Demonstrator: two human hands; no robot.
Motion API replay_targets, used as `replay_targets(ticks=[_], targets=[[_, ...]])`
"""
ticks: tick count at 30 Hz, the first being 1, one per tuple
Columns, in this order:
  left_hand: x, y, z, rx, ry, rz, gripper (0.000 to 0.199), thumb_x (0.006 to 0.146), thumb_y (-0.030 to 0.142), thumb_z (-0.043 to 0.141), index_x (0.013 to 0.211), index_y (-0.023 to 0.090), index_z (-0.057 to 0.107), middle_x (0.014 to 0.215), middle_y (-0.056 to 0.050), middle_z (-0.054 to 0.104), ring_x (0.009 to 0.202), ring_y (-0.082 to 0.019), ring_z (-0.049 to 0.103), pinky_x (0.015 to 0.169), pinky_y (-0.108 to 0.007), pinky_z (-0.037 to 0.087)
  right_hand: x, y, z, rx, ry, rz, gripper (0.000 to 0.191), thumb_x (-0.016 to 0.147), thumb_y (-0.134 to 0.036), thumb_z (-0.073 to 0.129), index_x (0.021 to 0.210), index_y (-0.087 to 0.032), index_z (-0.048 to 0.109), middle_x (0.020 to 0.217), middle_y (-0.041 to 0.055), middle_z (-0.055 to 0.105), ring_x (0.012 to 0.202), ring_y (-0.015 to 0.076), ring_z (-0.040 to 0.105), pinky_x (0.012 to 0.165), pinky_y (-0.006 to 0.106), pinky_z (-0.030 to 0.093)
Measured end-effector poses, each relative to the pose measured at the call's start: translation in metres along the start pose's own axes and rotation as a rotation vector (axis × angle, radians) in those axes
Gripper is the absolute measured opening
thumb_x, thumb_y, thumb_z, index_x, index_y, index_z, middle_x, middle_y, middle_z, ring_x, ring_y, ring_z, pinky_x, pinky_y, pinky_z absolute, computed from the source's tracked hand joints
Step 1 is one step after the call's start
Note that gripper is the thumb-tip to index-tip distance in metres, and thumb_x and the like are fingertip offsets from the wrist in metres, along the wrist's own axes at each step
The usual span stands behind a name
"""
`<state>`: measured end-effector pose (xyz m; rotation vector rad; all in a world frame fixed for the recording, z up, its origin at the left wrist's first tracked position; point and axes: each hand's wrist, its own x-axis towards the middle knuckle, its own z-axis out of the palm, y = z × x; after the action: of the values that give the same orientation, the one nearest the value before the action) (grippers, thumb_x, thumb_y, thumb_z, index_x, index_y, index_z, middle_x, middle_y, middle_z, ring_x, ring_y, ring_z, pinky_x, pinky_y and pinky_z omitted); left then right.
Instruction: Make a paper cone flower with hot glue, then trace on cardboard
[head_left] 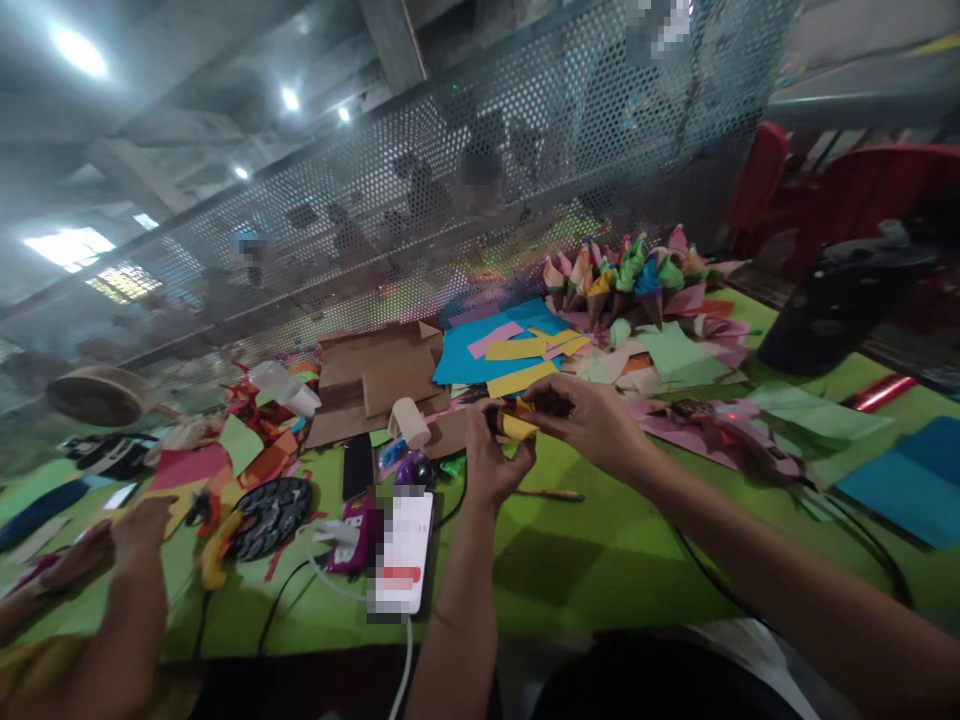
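A small piece of yellow paper (517,427) is held between my two hands, above the green tabletop. My left hand (491,462) closes around its left side, thumb turned up toward it. From the right, the bent fingers of my right hand (589,412) pinch its upper edge. Whether something darker sits inside the paper is hidden by the fingers. Behind my hands, yellow paper strips (519,378) lie on a blue sheet (461,360). Below them a thin brown stick (551,494) rests on the table.
Paper ice-cream cones (600,285) stand at the back. Brown sheets (397,375) and a paper roll (410,423) lie left, near a phone (409,545) with a cable. A glue gun (757,445) and black bottle (832,305) are right. Another person's hands (142,530) work at left.
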<state>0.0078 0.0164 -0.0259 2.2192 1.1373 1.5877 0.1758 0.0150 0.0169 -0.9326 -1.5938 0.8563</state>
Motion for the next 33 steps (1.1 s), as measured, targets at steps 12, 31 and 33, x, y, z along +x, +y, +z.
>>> replay_targets(ticks=[12, 31, 33], targets=[[-0.0005, 0.0035, 0.002, 0.02, -0.028, -0.022, 0.041, 0.077, 0.021, 0.064, 0.113, 0.022, 0.045, 0.099, -0.004, 0.054, 0.089, -0.018, 0.058, 0.076, -0.03, 0.05, 0.0022, 0.005, -0.0018, 0.232, 0.031, 0.203, 0.021, 0.069, -0.037, 0.063, 0.079, -0.019, 0.064, 0.071, 0.0007, 0.065, 0.063, 0.0139, 0.058, 0.057, 0.028, 0.047], [-0.0008, 0.0037, 0.0, 0.006, -0.07, -0.017, 0.04, 0.082, 0.028, 0.065, 0.116, 0.021, 0.046, 0.105, -0.007, 0.056, 0.09, -0.018, 0.059, 0.073, -0.028, 0.05, -0.0054, 0.0055, -0.0009, 0.08, 0.065, 0.113, 0.02, 0.081, -0.037, 0.06, 0.084, -0.02, 0.068, 0.078, 0.0022, 0.068, 0.071, 0.0161, 0.06, 0.064, 0.028, 0.045], [-0.0014, 0.0031, 0.0004, 0.004, -0.072, -0.024, 0.04, 0.082, 0.029, 0.065, 0.116, 0.021, 0.046, 0.105, -0.007, 0.056, 0.09, -0.018, 0.059, 0.073, -0.028, 0.05, -0.0049, 0.0046, -0.0017, 0.017, 0.051, 0.111, 0.021, 0.081, -0.038, 0.061, 0.082, -0.02, 0.069, 0.077, 0.0024, 0.069, 0.07, 0.0164, 0.06, 0.063, 0.028, 0.044]])
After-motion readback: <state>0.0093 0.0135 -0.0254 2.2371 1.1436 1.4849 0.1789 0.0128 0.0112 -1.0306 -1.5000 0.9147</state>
